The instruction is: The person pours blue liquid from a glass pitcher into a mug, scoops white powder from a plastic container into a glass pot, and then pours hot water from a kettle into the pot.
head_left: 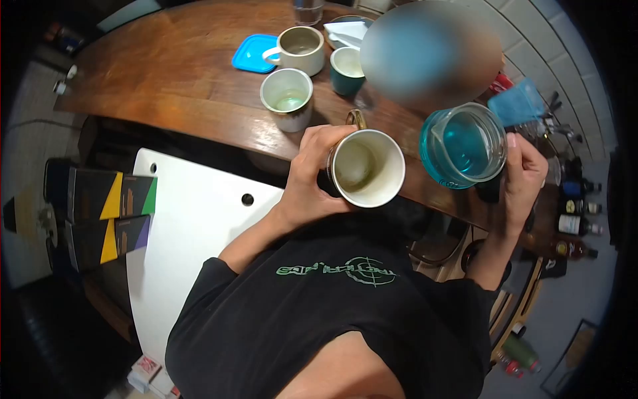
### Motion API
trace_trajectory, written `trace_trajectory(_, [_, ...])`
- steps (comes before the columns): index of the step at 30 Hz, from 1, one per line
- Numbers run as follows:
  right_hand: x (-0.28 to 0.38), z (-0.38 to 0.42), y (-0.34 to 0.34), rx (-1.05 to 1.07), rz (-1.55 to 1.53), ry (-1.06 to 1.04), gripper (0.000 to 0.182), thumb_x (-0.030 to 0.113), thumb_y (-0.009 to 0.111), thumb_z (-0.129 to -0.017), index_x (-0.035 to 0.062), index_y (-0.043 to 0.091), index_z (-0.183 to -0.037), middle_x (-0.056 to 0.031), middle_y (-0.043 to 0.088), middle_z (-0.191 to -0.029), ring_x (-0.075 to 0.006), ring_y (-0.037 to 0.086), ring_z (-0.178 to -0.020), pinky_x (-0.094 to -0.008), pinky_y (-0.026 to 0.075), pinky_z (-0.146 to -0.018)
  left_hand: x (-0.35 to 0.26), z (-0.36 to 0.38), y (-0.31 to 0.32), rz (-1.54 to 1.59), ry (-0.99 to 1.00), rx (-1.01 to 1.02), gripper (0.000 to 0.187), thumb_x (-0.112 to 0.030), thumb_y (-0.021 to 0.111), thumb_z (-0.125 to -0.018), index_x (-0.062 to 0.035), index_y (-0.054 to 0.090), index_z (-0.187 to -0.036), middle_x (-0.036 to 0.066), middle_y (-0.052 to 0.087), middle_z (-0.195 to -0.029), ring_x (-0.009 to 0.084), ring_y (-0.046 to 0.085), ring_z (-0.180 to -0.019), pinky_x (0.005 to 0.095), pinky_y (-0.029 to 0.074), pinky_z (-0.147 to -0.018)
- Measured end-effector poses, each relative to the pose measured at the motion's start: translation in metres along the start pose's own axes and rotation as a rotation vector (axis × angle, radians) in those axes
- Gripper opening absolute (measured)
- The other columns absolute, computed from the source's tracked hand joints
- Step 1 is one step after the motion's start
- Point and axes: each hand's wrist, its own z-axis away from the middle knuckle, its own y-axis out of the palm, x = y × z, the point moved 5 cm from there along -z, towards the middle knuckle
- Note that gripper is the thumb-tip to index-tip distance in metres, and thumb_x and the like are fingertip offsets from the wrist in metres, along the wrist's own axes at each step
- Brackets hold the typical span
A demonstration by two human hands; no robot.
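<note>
My left hand (311, 165) is wrapped round a mug (384, 167), white inside, tilted so that its mouth faces me. A little pale liquid shows at its bottom, and its handle points away from me. To the right, my right hand (526, 174) grips a clear glass jug (463, 146) at its right side, holding blue liquid. Jug and mug are apart. Just beyond my left hand stands a cup (287, 100) with some pale greenish liquid. Behind it are a cream mug (300, 52) and a dark green cup (347, 72) with a light inside.
A wooden counter (166, 66) carries a blue lid (254, 54) and a plate with white paper (347, 32). A blurred patch hides part of the counter. A blue container (517, 103) and several bottles (573, 225) are at right; a white board (193, 199) lies left.
</note>
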Motion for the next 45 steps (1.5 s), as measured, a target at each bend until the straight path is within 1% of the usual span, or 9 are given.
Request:
trace_trajectory(2, [0.026,-0.006,0.006,0.155,0.104,-0.043,0.040,0.013,0.065,-0.096,0.0049,0.041,-0.066,0.0080,0.031,-0.063,-0.0024,0.026,-0.061,-0.0252,0.020,-0.052,0.009,-0.004,0.001,-0.014,-0.030,0.030,0.087,-0.016,0.090,-0.055,-0.0081,0.053,-0.133,0.011,0.061,-0.126,0.0340,0.053,-0.116,0.0444,0.044,-0.099])
trace_trajectory(3, [0.035,-0.007,-0.010,0.124,0.102,-0.060,0.040,0.013,0.065,-0.096,0.0049,0.041,-0.066,0.0080,0.031,-0.063,-0.0024,0.026,-0.061,-0.0252,0.020,-0.052,0.003,-0.009,0.014,-0.017,0.001,0.044,0.087,-0.016,0.090,-0.055,-0.0081,0.053,-0.133,0.011,0.061,-0.126,0.0340,0.053,-0.116,0.0444,0.044,-0.099])
trace_trajectory(5, [0.055,-0.008,-0.005,0.279,0.192,-0.038,0.042,0.013,0.065,-0.095,0.0049,0.038,-0.064,0.0082,0.028,-0.062,-0.0025,0.024,-0.060,-0.0263,0.018,-0.051,0.002,-0.010,0.022,-0.040,-0.009,0.080,0.087,-0.015,0.089,-0.054,-0.0076,0.053,-0.133,0.011,0.061,-0.126,0.0345,0.053,-0.116,0.0448,0.044,-0.100])
trace_trajectory(14, [0.102,-0.018,0.013,0.434,0.417,-0.321,0.036,0.008,0.067,-0.085,-0.0005,0.043,-0.061,-0.0018,0.026,-0.054,-0.0079,0.024,-0.049,-0.0292,0.020,-0.046,0.002,-0.015,0.038,-0.039,0.019,0.123,0.088,-0.014,0.087,-0.053,-0.0065,0.052,-0.134,0.013,0.059,-0.128,0.0356,0.052,-0.117,0.0450,0.043,-0.101])
trace_trajectory(17, [0.111,-0.021,0.019,0.488,0.445,-0.371,0.033,0.008,0.067,-0.084,-0.0013,0.046,-0.061,-0.0041,0.028,-0.052,-0.0110,0.028,-0.045,-0.0295,0.024,-0.045,0.005,-0.014,0.039,-0.065,0.011,0.139,0.087,-0.021,0.090,-0.056,-0.0018,0.054,-0.134,0.014,0.059,-0.131,0.0310,0.056,-0.121,0.0418,0.044,-0.103])
trace_trajectory(22, [0.122,-0.023,0.033,0.550,0.534,-0.523,0.030,0.009,0.067,-0.082,-0.0021,0.051,-0.061,-0.0077,0.032,-0.050,-0.0168,0.037,-0.041,-0.0311,0.031,-0.043,0.006,-0.015,0.039,-0.073,0.002,0.135,0.087,-0.021,0.091,-0.056,-0.0019,0.054,-0.133,0.014,0.060,-0.130,0.0304,0.056,-0.120,0.0415,0.045,-0.102])
trace_trajectory(26, [0.121,-0.025,0.041,0.583,0.501,-0.612,0.031,0.003,0.067,-0.081,-0.0006,0.044,-0.062,-0.0061,0.032,-0.051,-0.0160,0.034,-0.041,-0.0306,0.027,-0.044,0.004,-0.016,0.037,-0.063,-0.015,0.128,0.087,-0.021,0.092,-0.057,-0.0019,0.054,-0.133,0.013,0.060,-0.129,0.0292,0.057,-0.118,0.0409,0.045,-0.101])
trace_trajectory(35, [0.129,-0.027,0.052,0.670,0.493,-0.680,0.024,0.004,0.068,-0.082,-0.0012,0.052,-0.065,-0.0083,0.039,-0.051,-0.0198,0.040,-0.043,-0.0311,0.031,-0.045,0.002,-0.015,0.034,-0.068,-0.042,0.115,0.088,-0.021,0.092,-0.056,-0.0008,0.054,-0.133,0.013,0.060,-0.128,0.0275,0.058,-0.116,0.0389,0.046,-0.099])
trace_trajectory(45, [0.134,-0.026,0.062,0.709,0.538,-0.902,0.015,0.006,0.073,-0.080,0.0008,0.061,-0.072,-0.0085,0.051,-0.054,-0.0248,0.051,-0.046,-0.0347,0.039,-0.047,0.006,-0.014,0.033,-0.032,-0.072,0.127,0.088,-0.019,0.092,-0.057,-0.0002,0.053,-0.134,0.012,0.059,-0.129,0.0252,0.057,-0.116,0.0380,0.046,-0.100])
